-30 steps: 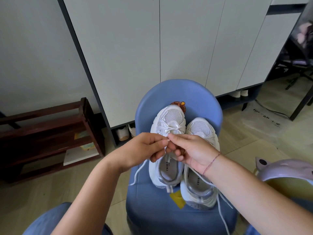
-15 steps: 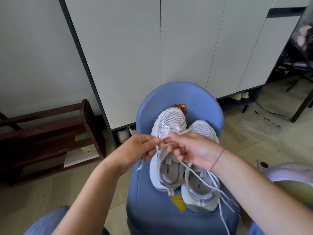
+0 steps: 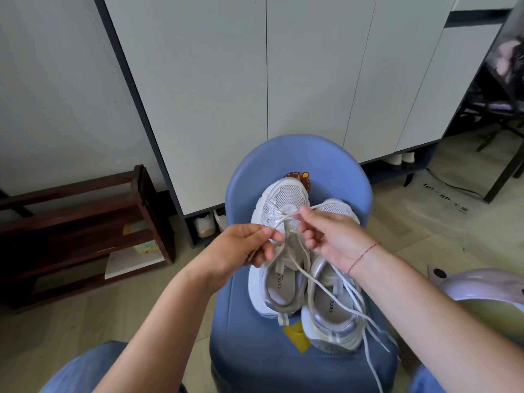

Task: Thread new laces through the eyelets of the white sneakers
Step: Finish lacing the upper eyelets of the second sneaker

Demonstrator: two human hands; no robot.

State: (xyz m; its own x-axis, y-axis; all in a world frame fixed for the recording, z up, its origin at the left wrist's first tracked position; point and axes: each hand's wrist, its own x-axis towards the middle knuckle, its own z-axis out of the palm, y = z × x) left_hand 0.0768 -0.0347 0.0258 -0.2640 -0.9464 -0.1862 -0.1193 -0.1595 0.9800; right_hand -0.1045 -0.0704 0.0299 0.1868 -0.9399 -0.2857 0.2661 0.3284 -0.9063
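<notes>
A: So where are the sneakers?

B: Side by side on the seat of the blue chair (image 3: pixel 297 154), toes toward the white cabinet (image 3: pixel 226 95). The far sneaker (image 3: pixel 289 194) sits a little further back than the near sneaker (image 3: pixel 331 304), and their sides touch.

A: And the hands?

B: Both over the far sneaker's tongue. The left hand (image 3: pixel 241 245) pinches a white lace (image 3: pixel 286 220) between thumb and forefinger; the right hand (image 3: pixel 331 236) pinches the same lace at its fingertips (image 3: pixel 304 212), other fingers loosely curled. The lace runs between them above the toe.

A: Any slack?

B: One strand trails down across the near sneaker, whose own loose laces (image 3: pixel 355 300) spill over the seat's edge
</notes>
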